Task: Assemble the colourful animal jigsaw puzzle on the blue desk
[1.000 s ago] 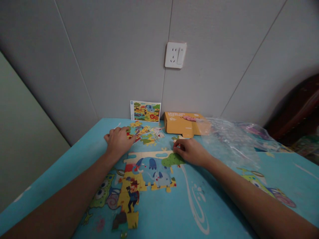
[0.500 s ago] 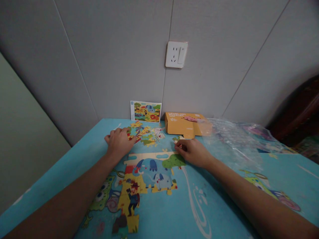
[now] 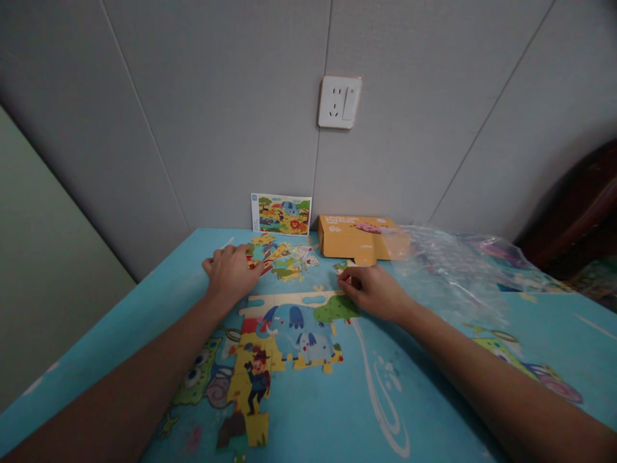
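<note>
A partly joined jigsaw puzzle (image 3: 284, 331) lies on the table, showing two elephants, a green treetop and a figure in a hat. Beyond it is a pile of loose puzzle pieces (image 3: 289, 260). My left hand (image 3: 230, 271) rests at the pile's left side, fingers apart and thumb reaching toward the pieces. Just past the puzzle's top right corner, my right hand (image 3: 371, 289) is closed with its fingertips together; whatever they hold is hidden. A loose puzzle piece (image 3: 341, 265) shows right behind those fingers.
A picture card (image 3: 282, 215) of the whole scene leans against the wall. Beside it lies an orange puzzle box (image 3: 354, 238), partly covered by a clear plastic bag (image 3: 448, 267). The blue tablecloth (image 3: 328, 418) has printed cartoon figures. A socket (image 3: 340, 103) is on the wall.
The view has shifted very slightly. Both hands and the puzzle hold the same places as before.
</note>
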Available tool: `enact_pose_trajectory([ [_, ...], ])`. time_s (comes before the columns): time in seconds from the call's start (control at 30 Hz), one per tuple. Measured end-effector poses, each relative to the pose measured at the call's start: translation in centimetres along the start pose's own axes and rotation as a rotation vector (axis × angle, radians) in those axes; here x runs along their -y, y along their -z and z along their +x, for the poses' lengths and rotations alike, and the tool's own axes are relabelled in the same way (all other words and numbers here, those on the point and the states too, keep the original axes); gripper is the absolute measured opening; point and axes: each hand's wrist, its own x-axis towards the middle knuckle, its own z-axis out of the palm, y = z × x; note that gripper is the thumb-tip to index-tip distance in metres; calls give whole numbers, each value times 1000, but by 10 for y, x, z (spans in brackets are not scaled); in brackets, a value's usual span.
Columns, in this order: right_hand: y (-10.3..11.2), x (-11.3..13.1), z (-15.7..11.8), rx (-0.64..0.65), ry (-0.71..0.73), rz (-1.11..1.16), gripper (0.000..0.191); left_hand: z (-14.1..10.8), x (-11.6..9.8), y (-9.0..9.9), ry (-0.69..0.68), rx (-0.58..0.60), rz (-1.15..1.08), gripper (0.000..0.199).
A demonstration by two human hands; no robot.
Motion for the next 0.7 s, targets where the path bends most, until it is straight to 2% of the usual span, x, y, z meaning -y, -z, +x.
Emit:
enact_pose_trajectory([
  [0.7,1,0,-4,-34,12,48,21,-1,0,-2,1,-9,-17,52],
])
